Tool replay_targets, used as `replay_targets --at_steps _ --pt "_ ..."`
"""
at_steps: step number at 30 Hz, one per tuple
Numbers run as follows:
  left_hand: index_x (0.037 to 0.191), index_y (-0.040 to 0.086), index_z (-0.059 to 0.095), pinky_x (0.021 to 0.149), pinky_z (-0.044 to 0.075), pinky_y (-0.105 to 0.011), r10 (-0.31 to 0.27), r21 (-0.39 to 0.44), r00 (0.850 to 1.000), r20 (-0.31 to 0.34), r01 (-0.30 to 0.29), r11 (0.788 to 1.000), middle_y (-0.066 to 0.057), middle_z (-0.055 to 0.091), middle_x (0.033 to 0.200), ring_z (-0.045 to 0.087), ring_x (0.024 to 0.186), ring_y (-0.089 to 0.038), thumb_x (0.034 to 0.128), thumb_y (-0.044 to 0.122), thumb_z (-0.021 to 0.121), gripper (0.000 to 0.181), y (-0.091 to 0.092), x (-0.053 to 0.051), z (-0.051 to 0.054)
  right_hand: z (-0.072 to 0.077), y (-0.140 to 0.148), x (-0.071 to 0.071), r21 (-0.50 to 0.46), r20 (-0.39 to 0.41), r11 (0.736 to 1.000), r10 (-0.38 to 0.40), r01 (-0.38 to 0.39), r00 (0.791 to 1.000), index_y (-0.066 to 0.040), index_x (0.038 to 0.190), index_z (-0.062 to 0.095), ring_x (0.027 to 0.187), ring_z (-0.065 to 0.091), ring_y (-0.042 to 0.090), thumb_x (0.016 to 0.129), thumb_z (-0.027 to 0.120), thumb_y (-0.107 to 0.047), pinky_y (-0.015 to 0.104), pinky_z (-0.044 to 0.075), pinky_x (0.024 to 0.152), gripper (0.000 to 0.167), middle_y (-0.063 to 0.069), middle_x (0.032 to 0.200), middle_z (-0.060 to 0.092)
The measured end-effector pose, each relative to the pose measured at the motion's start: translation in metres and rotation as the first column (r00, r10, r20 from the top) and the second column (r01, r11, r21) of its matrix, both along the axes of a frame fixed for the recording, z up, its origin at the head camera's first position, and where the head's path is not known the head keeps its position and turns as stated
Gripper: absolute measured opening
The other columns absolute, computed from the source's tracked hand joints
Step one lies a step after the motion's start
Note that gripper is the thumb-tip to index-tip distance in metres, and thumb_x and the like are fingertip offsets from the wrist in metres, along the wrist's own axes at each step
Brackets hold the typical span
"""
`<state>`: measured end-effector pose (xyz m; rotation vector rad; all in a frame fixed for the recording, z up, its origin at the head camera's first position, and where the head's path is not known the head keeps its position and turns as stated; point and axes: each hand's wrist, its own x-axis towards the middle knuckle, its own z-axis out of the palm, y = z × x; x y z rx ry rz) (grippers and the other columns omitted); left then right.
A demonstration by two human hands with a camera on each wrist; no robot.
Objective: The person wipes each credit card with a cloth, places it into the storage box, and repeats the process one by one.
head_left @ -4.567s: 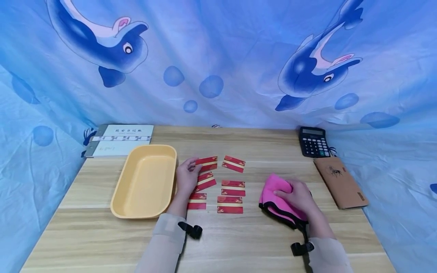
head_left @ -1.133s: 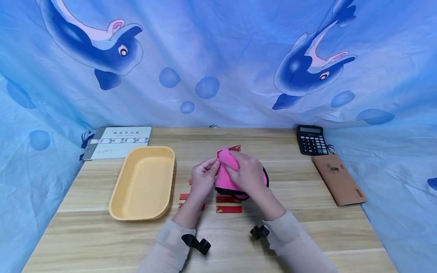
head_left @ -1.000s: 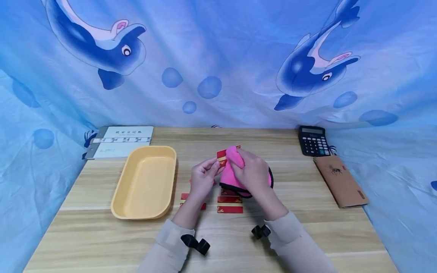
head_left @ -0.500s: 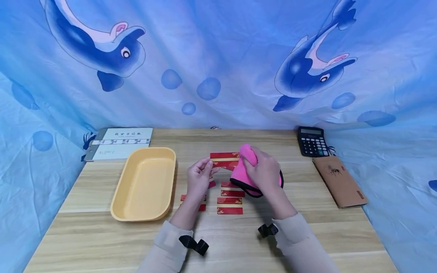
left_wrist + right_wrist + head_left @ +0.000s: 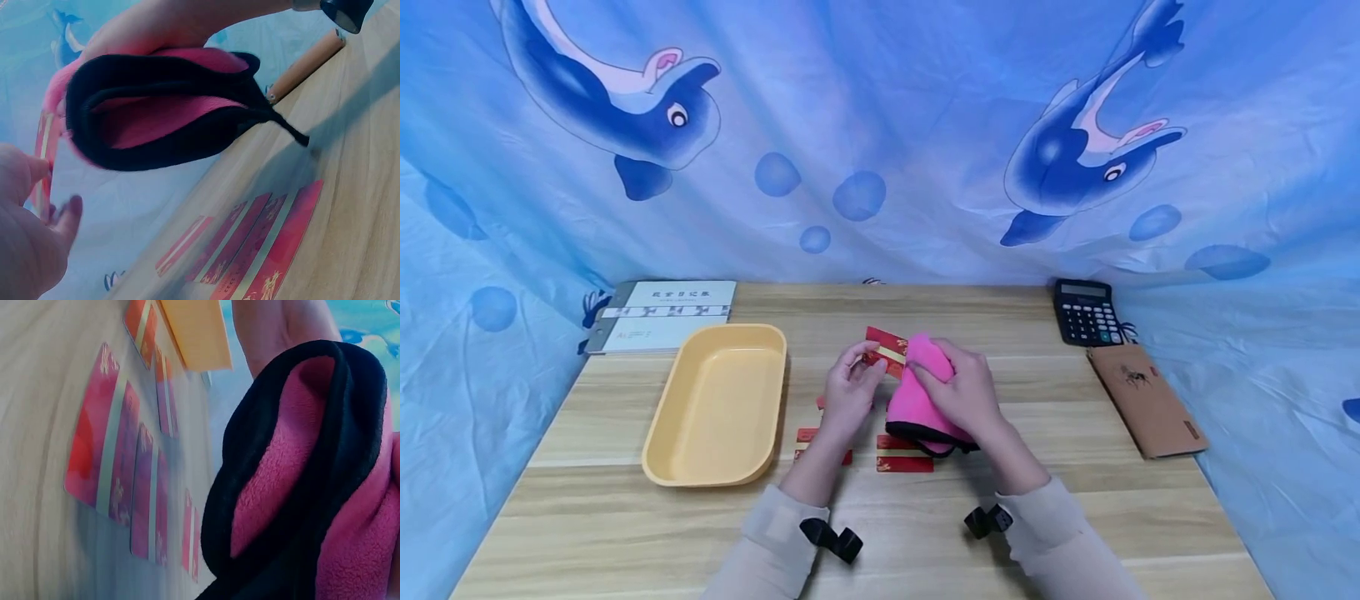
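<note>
- Landmark: yellow tray, set on a wooden table
- Held red card: one, raised off the table to the right of the tray in the head view; long axis running from left hand toward right, away from the tray, its far end dipping nearer the wearer
- Left hand: the one nearer the tray; thumb and fingers closed to a pinch on the card's tray-side end
- Right hand: farther from the tray; fingers bent round a pink cloth, which covers the card's end away from the tray
- Further red cards: flat, right of the tray, partly hidden
</note>
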<state>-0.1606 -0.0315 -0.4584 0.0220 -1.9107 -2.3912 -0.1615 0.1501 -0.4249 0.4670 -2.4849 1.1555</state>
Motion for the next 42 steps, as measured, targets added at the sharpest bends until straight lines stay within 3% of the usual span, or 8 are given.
replay_targets --at_steps 4,7,13,20,26,32,38,42 --pt "0.140 0.005 0.056 0.100 0.052 -0.029 -0.136 -0.046 0.991 -0.008 0.136 0.990 -0.014 0.058 0.139 0.058 0.126 -0.023 0.1050 0.012 0.055 0.035 0.004 0.002 -0.002 -0.002 -0.008 0.000 0.061 -0.021 0.998 -0.003 0.004 1.000 -0.013 0.116 0.074 0.069 0.064 0.018 0.089 0.078 -0.029 0.033 0.050 0.055 0.031 0.005 0.090 0.074" --pt "0.145 0.006 0.054 0.106 0.048 -0.031 -0.180 -0.095 0.984 0.002 0.180 0.979 -0.012 0.057 0.143 0.054 0.130 -0.022 0.1094 0.018 0.046 0.038 0.004 0.005 -0.003 -0.003 -0.013 0.000 0.139 -0.045 0.990 -0.017 0.024 0.999 -0.011 0.119 0.073 0.075 0.068 0.023 0.090 0.076 -0.032 0.038 0.053 0.059 0.035 0.009 0.096 0.076" --pt "0.140 0.006 0.060 0.098 0.052 -0.040 -0.160 -0.116 0.987 0.008 0.159 0.980 -0.012 0.066 0.127 0.061 0.109 -0.020 0.1107 0.028 0.041 0.041 0.002 0.009 -0.001 -0.005 -0.014 -0.001 0.208 -0.100 0.976 -0.041 0.061 0.994 -0.010 0.118 0.073 0.075 0.069 0.027 0.090 0.075 -0.032 0.043 0.055 0.061 0.035 0.010 0.094 0.076" --pt "0.134 -0.007 0.060 0.098 0.054 -0.033 -0.138 0.003 0.990 0.003 0.138 0.990 -0.024 0.064 0.129 0.068 0.113 -0.024 0.1061 0.008 0.052 0.033 0.004 0.008 0.001 -0.005 -0.008 -0.004 0.251 -0.152 0.964 -0.053 0.090 0.987 -0.005 0.118 0.072 0.079 0.072 0.030 0.089 0.077 -0.030 0.046 0.058 0.064 0.038 0.015 0.101 0.076" --pt "0.128 -0.007 0.062 0.086 0.058 -0.029 0.006 0.034 0.998 0.066 -0.008 0.999 -0.025 0.069 0.118 0.072 0.104 -0.032 0.1062 0.009 0.052 0.029 0.004 0.004 0.000 -0.007 -0.006 -0.005 0.247 -0.160 0.964 -0.057 0.096 0.985 -0.005 0.116 0.073 0.073 0.070 0.026 0.089 0.077 -0.029 0.042 0.056 0.059 0.037 0.013 0.095 0.076" --pt "0.126 -0.006 0.060 0.084 0.060 -0.031 0.111 0.138 0.987 0.117 -0.127 0.982 -0.025 0.070 0.117 0.068 0.109 -0.041 0.1063 0.010 0.052 0.027 0.002 0.002 0.000 -0.011 0.000 -0.009 0.248 -0.186 0.954 -0.126 0.171 0.974 -0.004 0.115 0.072 0.059 0.061 0.023 0.090 0.076 -0.030 0.036 0.048 0.048 0.036 0.011 0.079 0.071" --pt "0.124 -0.003 0.063 0.088 0.059 -0.035 0.069 0.103 0.991 0.117 -0.082 0.991 -0.021 0.072 0.114 0.068 0.108 -0.041 0.1051 0.013 0.056 0.026 0.006 0.004 -0.001 -0.009 -0.004 -0.013 0.272 -0.180 0.929 -0.206 0.250 0.962 -0.006 0.115 0.073 0.063 0.064 0.027 0.090 0.076 -0.034 0.040 0.050 0.050 0.037 0.012 0.084 0.073" --pt "0.125 -0.006 0.062 0.092 0.057 -0.033 -0.008 0.042 0.999 0.038 0.006 0.999 -0.022 0.071 0.116 0.071 0.105 -0.030 0.1052 0.009 0.054 0.026 0.013 0.009 -0.003 -0.005 -0.015 -0.011 0.316 -0.179 0.918 -0.191 0.240 0.965 -0.006 0.116 0.073 0.069 0.067 0.029 0.088 0.077 -0.031 0.043 0.053 0.053 0.038 0.012 0.092 0.075"
